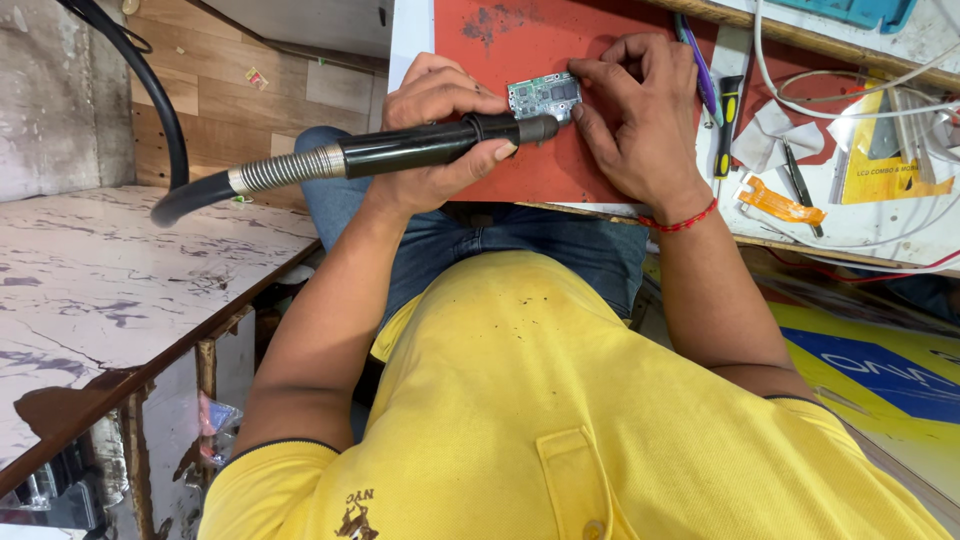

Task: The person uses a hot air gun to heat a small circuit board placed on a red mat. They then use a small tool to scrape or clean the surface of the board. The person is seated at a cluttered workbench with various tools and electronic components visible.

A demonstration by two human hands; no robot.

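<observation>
Heating work is in hand: left hand (435, 125) is clamped on the black hot-air wand (420, 148), nozzle at the small green circuit board (543, 95) on the red mat (520, 150) of the desk (880, 225). Right hand (640, 110) presses its fingers together on the board edge. Next move calls for a steady nozzle.

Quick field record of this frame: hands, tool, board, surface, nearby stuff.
left hand: gripping a black hot-air tool by its handle, nozzle aimed at the board
right hand: fingers pressing the small green circuit board down
surface: red mat on a cluttered workbench
tool hose: ribbed metal collar, then black hose curving away over the marble-patterned counter
nearby: screwdriver with black and yellow handle, orange flex strip, white cables
wrist: red thread band on the right
clothing: yellow polo shirt, blue jeans
</observation>
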